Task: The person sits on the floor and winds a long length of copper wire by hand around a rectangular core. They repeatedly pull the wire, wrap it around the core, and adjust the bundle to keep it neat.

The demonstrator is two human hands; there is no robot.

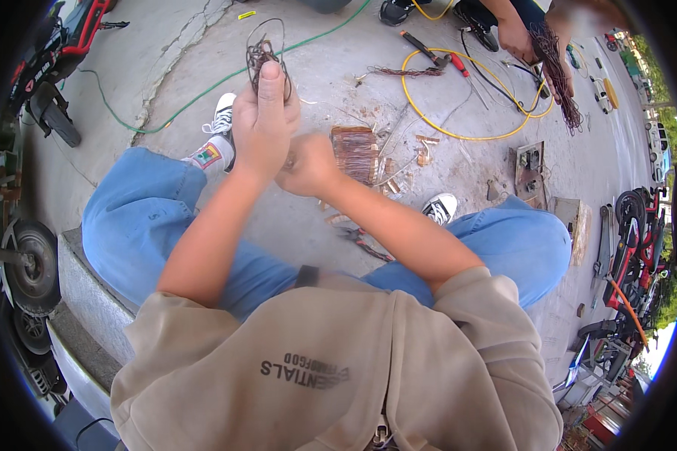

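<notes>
My left hand is closed around a tangled bundle of thin brown copper wire, thumb pointing up along it. A loose loop of the wire sticks out above the fingers. Just below and to the right, my right hand is closed in a fist against the heel of the left. Whatever its fingers grip is hidden. On the ground beyond my right hand lies a flat block of copper winding, with scraps around it. Red-handled pliers rest on the ground between my legs.
Across from me, another person's hands hold a copper wire bundle. A yellow hose loops near a hammer and a red-handled screwdriver. A green hose crosses the left. A metal box stands right.
</notes>
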